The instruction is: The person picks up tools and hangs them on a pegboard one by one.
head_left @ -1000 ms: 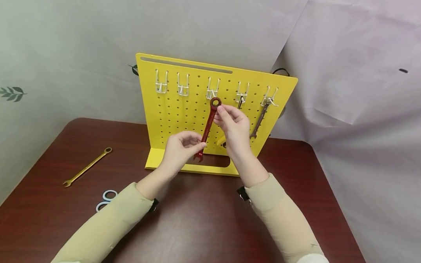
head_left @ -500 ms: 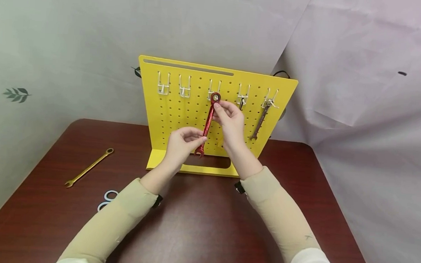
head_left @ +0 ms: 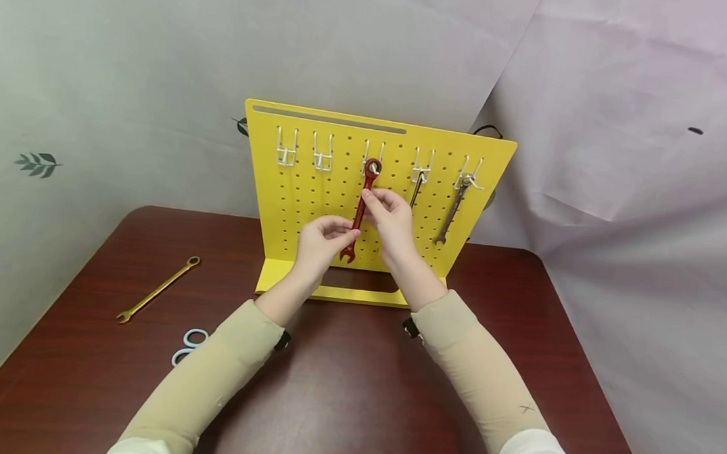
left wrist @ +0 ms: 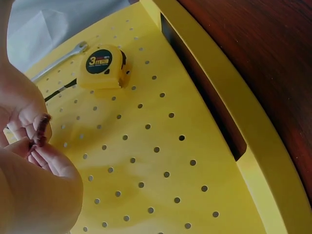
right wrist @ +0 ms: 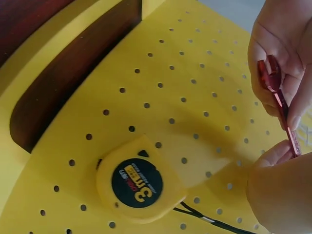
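A red combination wrench (head_left: 359,217) stands tilted in front of the yellow pegboard (head_left: 303,204), ring end up. The tip of the middle white hook (head_left: 374,166) shows inside its ring. My left hand (head_left: 317,247) pinches the lower shank between thumb and fingers, just above the open end. Higher up, my right hand (head_left: 393,221) pinches the shank below the ring. In the right wrist view the wrench's open end (right wrist: 270,75) shows beside the left hand. How far the ring sits on the hook cannot be told.
A silver wrench (head_left: 452,210) hangs at the right. A yellow tape measure (right wrist: 139,180) hangs by a black cord (head_left: 417,187). Two more white hooks (head_left: 286,156) are at the left. On the table (head_left: 344,389) lie a gold wrench (head_left: 160,290) and scissors (head_left: 195,337), partly behind the left sleeve.
The red wrench has risen slightly toward the board, and its ring now has the hook tip inside it. My right hand has slid down from the ring to the shank.
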Demonstrator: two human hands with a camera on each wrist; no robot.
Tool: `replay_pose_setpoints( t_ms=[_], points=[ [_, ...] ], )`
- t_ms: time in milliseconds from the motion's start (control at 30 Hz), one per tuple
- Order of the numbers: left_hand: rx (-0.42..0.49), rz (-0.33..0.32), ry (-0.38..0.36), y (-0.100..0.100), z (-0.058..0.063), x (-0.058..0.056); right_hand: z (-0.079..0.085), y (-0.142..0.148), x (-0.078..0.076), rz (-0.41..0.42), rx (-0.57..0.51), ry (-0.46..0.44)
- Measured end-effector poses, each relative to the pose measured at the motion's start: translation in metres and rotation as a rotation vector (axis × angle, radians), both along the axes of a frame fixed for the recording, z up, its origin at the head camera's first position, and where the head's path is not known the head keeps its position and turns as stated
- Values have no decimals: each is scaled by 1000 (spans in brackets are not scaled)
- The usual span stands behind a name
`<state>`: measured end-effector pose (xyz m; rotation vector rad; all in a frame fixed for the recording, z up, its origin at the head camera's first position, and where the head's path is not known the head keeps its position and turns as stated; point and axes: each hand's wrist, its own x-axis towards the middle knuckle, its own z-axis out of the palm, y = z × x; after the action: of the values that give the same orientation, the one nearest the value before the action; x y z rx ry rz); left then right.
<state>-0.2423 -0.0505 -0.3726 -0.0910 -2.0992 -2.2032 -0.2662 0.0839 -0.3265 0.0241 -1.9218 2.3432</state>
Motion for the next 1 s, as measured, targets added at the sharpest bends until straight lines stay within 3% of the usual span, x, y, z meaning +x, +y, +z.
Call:
replay_pose_setpoints(
  t_ms=[467, 667, 1000],
  points=[
    [-113, 45, 30, 1, -2, -11, 0, -5, -1, -68, 29, -33],
    [-165, 49, 49, -2, -5, -12, -6, -1, -2, -52, 27, -10],
    [-234, -32, 36, -18, -13, -6, -23, 11, 5, 9, 127, 13]
  ],
)
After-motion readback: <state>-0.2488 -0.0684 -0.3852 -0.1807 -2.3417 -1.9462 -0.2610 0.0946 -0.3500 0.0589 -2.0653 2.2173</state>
